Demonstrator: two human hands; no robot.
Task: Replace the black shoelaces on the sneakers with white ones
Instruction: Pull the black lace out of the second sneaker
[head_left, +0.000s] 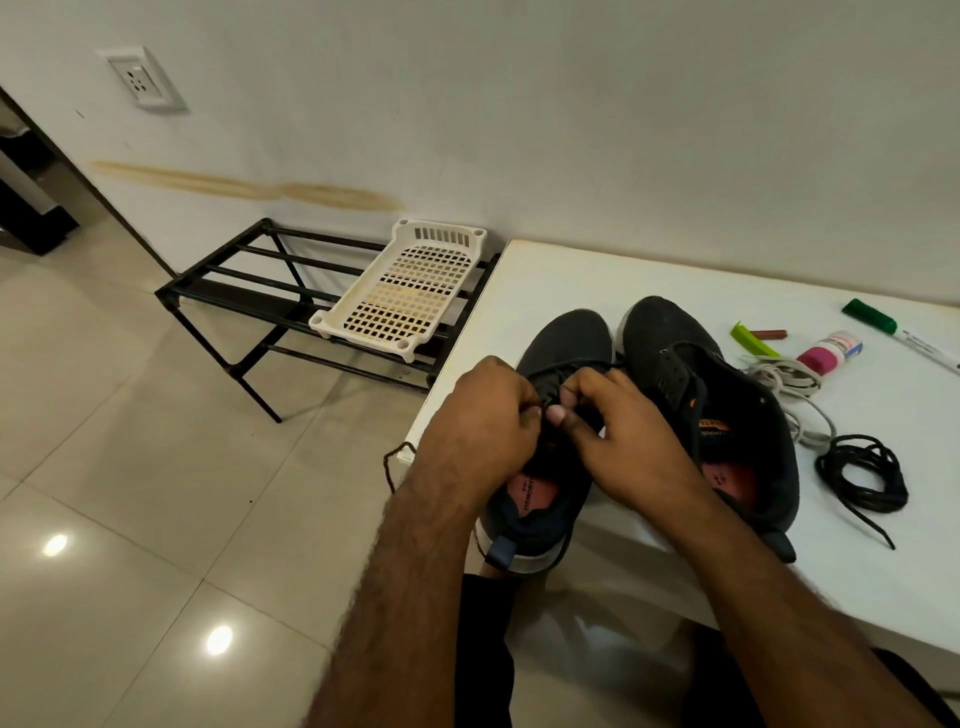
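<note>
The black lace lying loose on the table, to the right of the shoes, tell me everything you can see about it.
The loose black lace is a thin, dark cord, round rather than flat as far as the view shows. It lies bunched in a rough coil of several overlapping loops on the white table, with one end trailing out toward the near edge. It sits just right of the right shoe, which has empty eyelets, and near the pale laces. Neither hand touches it.

My two sneakers (691, 395) are dark grey with red-orange insoles. The loose shoelace (862, 473) is black, the other laces (784, 376) are white. The bench (571, 280) is white, the marker (878, 318) has a green cap, and the basket (410, 291) is cream with a grid pattern.
</note>
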